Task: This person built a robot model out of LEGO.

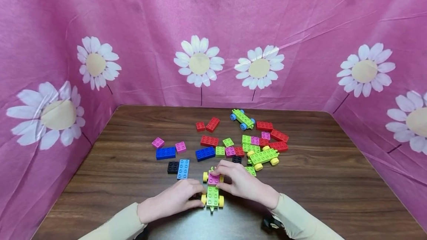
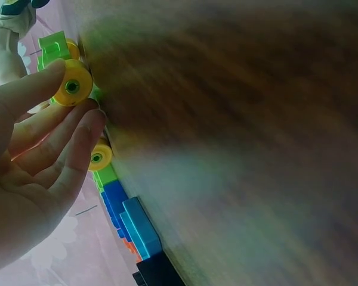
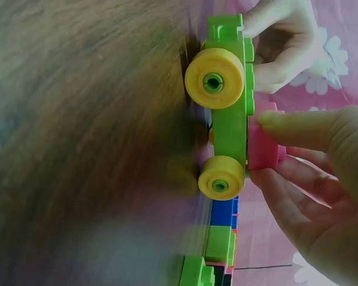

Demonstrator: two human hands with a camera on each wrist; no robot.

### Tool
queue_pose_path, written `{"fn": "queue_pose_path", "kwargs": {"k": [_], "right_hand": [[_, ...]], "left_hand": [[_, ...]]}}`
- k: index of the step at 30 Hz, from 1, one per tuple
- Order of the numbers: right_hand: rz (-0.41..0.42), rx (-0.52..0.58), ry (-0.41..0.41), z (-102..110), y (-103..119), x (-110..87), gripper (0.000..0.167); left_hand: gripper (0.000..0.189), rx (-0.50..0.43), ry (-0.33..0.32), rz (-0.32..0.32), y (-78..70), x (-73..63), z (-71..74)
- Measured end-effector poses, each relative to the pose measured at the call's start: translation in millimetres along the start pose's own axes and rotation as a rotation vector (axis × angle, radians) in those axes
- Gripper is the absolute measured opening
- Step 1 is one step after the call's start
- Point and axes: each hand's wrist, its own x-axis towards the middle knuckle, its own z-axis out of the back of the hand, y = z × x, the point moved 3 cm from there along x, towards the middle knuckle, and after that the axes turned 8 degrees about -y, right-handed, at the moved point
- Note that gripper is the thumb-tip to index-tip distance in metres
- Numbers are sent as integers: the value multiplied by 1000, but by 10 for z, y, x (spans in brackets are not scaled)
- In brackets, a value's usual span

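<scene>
A lime-green toy car base (image 1: 212, 196) with yellow wheels stands on the table's near middle, pointing away from me. My left hand (image 1: 178, 198) holds it from the left, the thumb at a near yellow wheel (image 2: 73, 86) and the other fingers curled beside it. From the right, my right hand (image 1: 238, 181) pinches a pink building brick (image 3: 264, 140) between thumb and fingers. That brick sits on the studs over the far half of the base, its lower edge right at the green top in the right wrist view. Right fingers cover part of the far end.
Beyond the hands lie loose bricks, among them a light blue brick (image 1: 183, 169), a black brick (image 1: 172, 167), dark blue bricks (image 1: 205, 153) and several red ones. A second yellow-wheeled base (image 1: 264, 157) is at right; a blue-wheeled base (image 1: 242, 119) stands near the back edge.
</scene>
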Motion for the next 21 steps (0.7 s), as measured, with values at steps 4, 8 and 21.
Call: {"fn": "queue_pose_path", "kwargs": {"k": [4, 8, 21], "right_hand": [[-11, 8, 0, -1, -6, 4, 23], [-18, -14, -6, -8, 7, 18, 22], [-66, -26, -5, -24, 41, 10, 20]], "left_hand": [[17, 14, -6, -10, -4, -1, 1], [17, 15, -6, -8, -2, 1, 3], [16, 3, -3, -3, -9, 2, 8]]}}
